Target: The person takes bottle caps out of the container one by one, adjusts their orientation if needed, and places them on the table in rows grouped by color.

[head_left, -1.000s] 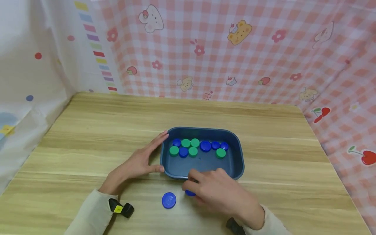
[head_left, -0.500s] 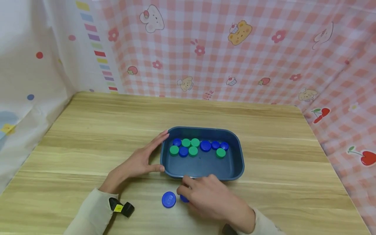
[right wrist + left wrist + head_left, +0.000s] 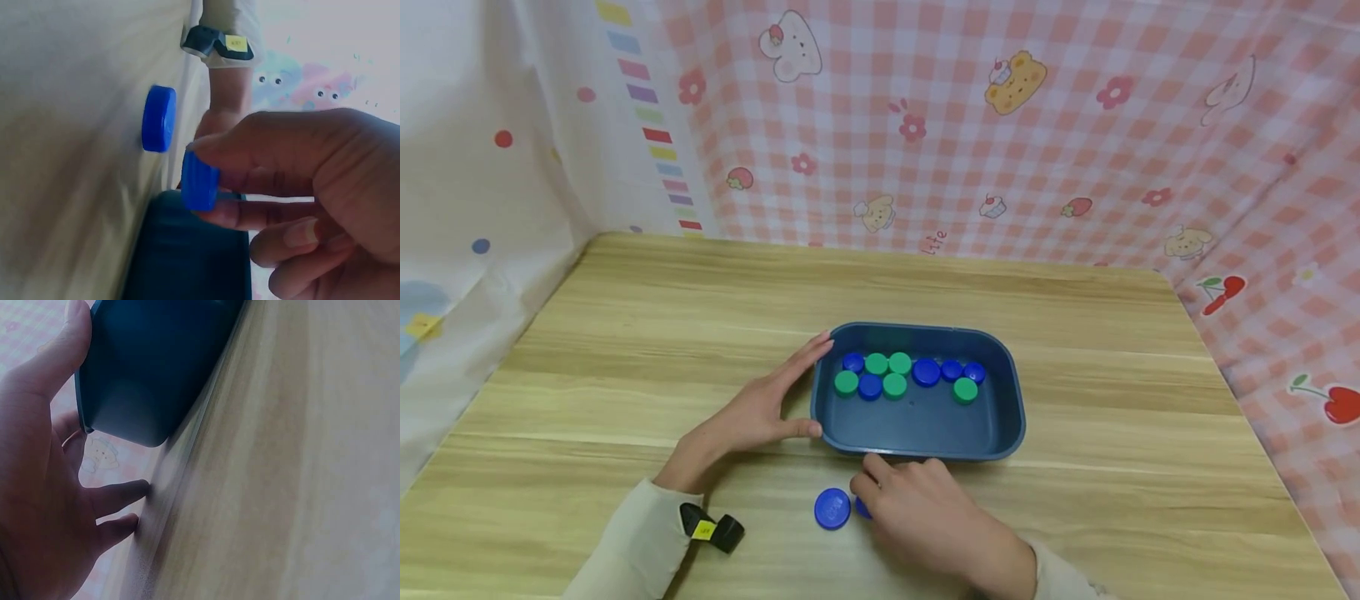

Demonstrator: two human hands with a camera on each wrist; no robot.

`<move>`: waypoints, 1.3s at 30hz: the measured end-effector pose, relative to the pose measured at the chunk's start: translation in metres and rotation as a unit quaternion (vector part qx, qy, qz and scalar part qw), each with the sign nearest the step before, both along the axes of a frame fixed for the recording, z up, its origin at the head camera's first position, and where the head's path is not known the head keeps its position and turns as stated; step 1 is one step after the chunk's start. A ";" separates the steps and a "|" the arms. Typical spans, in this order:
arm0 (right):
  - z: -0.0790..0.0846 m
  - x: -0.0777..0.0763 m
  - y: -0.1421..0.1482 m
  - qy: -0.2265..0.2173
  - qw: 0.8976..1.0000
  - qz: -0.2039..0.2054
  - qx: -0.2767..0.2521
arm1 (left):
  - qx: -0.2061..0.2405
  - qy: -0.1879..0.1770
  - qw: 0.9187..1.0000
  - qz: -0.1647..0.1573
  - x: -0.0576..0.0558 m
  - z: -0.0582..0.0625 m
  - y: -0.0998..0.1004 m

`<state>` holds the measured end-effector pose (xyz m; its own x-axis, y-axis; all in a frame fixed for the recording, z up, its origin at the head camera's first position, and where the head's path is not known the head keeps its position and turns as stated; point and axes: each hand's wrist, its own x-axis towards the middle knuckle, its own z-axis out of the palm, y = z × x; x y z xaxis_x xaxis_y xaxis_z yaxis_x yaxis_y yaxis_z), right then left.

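Note:
My right hand (image 3: 928, 517) pinches a blue bottle cap (image 3: 200, 179) between thumb and fingers, just in front of the tray; in the head view most of that cap hides behind the fingers. To its left, another blue cap (image 3: 832, 509) lies flat on the table. My left hand (image 3: 758, 414) rests at the left end of the dark blue tray (image 3: 917, 429), fingers spread, fingertips at the back left corner and thumb at the front left one. Inside the tray, several green caps (image 3: 895, 386) and blue caps (image 3: 927, 372) sit in two uneven rows toward the back wall.
The wooden table (image 3: 1112, 433) stretches out on both sides of the tray. A pink checked cloth (image 3: 940, 150) hangs along the back and right, a white cloth (image 3: 475, 167) on the left. My left wrist wears a black camera strap (image 3: 711, 529).
My right hand has moved left and slightly toward the near edge with its cap, closer to the cap on the table. The left hand and tray stay put.

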<state>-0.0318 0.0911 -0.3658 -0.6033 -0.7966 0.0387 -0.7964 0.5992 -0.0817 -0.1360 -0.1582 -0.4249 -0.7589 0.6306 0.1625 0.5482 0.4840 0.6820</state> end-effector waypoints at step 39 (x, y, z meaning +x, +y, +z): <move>-0.021 -0.003 -0.008 -0.027 0.999 -0.010 0.030 | 0.006 -0.003 1.000 -0.004 0.000 0.000 -0.001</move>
<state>-0.0350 0.0835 -0.3869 -0.6185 -0.7847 -0.0415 -0.7800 0.6194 -0.0885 -0.1359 -0.1593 -0.4244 -0.7548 0.6348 0.1650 0.5479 0.4719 0.6907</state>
